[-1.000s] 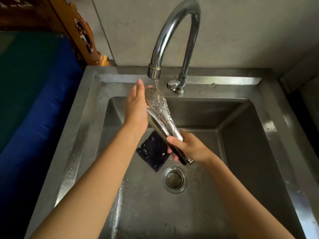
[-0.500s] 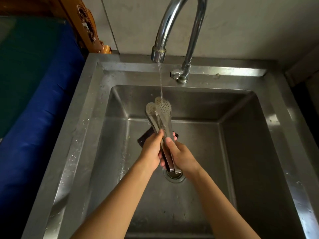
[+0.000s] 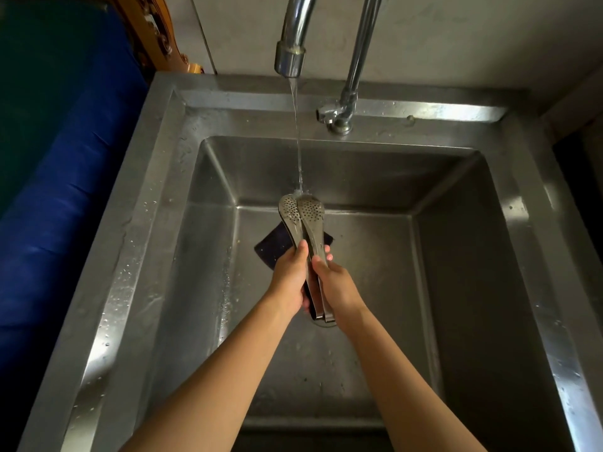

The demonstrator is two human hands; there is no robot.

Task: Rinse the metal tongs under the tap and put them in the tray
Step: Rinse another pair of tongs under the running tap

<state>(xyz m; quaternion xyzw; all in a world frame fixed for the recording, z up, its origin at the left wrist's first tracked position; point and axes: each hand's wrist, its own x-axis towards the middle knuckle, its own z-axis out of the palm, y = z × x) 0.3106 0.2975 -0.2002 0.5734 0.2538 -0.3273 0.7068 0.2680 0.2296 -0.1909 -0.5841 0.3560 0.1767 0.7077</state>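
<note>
We hold the tongs (image 3: 301, 220) over the middle of the sink (image 3: 456, 256), tips raised toward the tap (image 3: 290, 57) and the two arms pressed together. The left hand (image 3: 288, 282) wraps the handles from the left, and the right hand (image 3: 339, 285) grips them from the right. The stream (image 3: 297, 141) lands on the perforated tips at the far end. To rinse well, we judge it best to turn the tongs so water runs down both faces, to let the arms spring apart so it flushes between them, and to grip firmly, since wet steel slips. The tray is not in view. We find no brand, label or writing anywhere.
</note>
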